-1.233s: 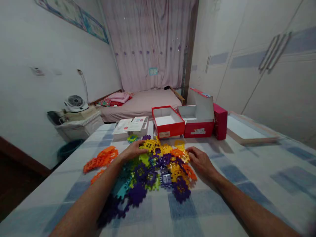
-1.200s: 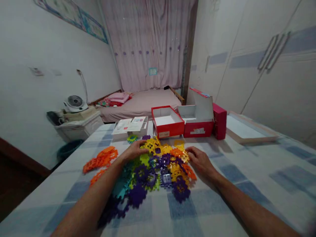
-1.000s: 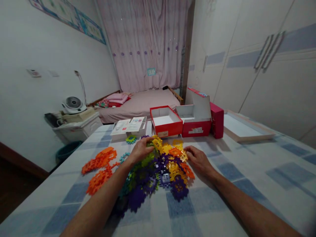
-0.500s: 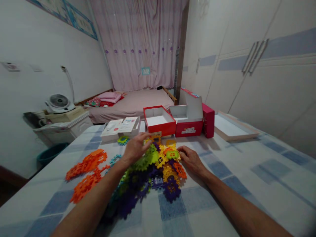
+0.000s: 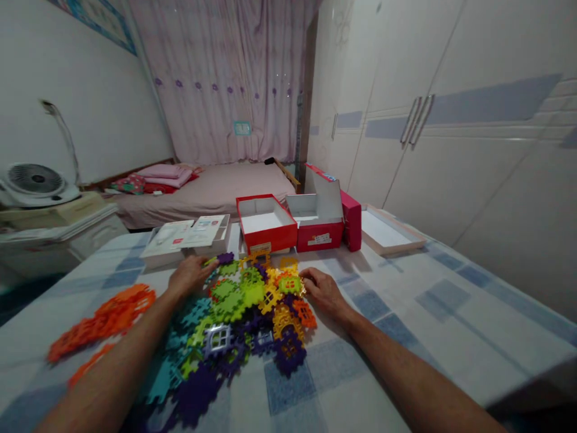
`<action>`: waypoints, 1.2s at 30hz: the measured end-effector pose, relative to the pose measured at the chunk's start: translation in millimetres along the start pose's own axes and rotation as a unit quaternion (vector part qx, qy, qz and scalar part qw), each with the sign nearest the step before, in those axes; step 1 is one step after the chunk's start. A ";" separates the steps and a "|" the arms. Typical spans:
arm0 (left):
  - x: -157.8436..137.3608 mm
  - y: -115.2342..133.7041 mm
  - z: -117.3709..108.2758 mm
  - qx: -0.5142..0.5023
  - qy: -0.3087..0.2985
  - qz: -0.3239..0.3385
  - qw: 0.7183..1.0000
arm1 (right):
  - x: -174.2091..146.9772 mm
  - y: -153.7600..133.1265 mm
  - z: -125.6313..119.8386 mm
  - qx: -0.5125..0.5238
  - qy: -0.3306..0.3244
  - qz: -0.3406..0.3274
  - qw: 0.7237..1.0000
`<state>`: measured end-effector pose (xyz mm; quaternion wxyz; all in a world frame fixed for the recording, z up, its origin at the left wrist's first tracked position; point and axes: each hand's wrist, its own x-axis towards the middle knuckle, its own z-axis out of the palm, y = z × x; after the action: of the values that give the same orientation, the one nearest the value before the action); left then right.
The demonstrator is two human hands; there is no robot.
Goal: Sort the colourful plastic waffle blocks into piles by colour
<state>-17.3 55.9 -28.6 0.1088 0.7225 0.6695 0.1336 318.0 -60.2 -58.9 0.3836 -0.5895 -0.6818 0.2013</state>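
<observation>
My left hand (image 5: pixel 190 278) is at the far left edge of a heap of plastic gear-shaped building pieces. It reaches beside a lime gear piece (image 5: pixel 229 268) and a purple gear piece (image 5: pixel 225 258); its grip is blurred and partly hidden. My right hand (image 5: pixel 323 293) rests against the heap's right side, fingers bent and apart, tips touching yellow pieces (image 5: pixel 269 299) near a lime window piece (image 5: pixel 290 284). An orange window piece (image 5: pixel 305 313) and a purple piece (image 5: pixel 290 352) lie just below. Teal pieces (image 5: pixel 164 376) and a lavender window piece (image 5: pixel 218 340) lie nearer me.
Orange pieces (image 5: pixel 106 319) form a row at left, partly behind my left forearm. Across the table's back stand a white box with papers (image 5: pixel 189 237), an open red box (image 5: pixel 273 240), a lidded crimson box (image 5: pixel 320 236) and a shallow tray (image 5: pixel 392 240). Checked cloth (image 5: pixel 442 294) covers the table.
My left hand has moved left off the heap, uncovering lime and purple pieces. My right hand stays at the heap's right side. The camera has turned slightly right.
</observation>
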 end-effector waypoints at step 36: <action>-95.6 153.5 -18.2 -0.167 -0.094 0.381 0.905 | 0.3 3.5 -0.4 0.027 0.012 -0.015 0.999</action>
<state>114.1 -52.0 35.6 0.2316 0.9029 0.2980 0.2059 320.5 -59.1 -61.1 0.4102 -0.5709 -0.6805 0.2066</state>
